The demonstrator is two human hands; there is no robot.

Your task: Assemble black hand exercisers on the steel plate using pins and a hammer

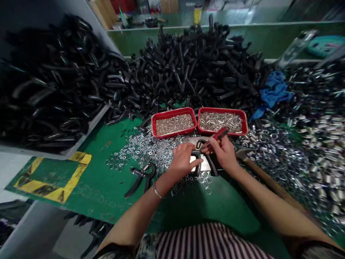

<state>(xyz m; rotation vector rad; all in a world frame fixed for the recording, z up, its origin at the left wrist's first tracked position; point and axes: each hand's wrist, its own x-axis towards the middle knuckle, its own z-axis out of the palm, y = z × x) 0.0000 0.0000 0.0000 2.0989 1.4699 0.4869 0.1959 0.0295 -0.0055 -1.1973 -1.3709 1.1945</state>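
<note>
So this person's at a green workbench, and the left hand (183,160) is closed around a black curved handle (196,162), with a small coil spring (198,145) poking up just past the fingers. The right hand (221,153) is pinching a small red-handled tool (221,133) right beside that spring, though I can't see what its tip is touching. A flat steel plate (203,163) sits under both hands.

Just past the fingertips, two red trays (174,123) sit side by side, one full of tiny silver bits and the other of short metal pins. Loose steel washers (145,151) are scattered around the plate, and another black spring grip (141,178) lies left of the hands. A wooden-handled hammer (269,183) is right by the right forearm.

Behind the trays there's a massive heap of black handles (188,68), with a blue cloth (275,90) on its right and silver tubes (323,144) spilling down that side. The bench has a green mat (107,194) marked with yellow-and-black tape (54,180), and there's a green shelf (242,39) at the back.
</note>
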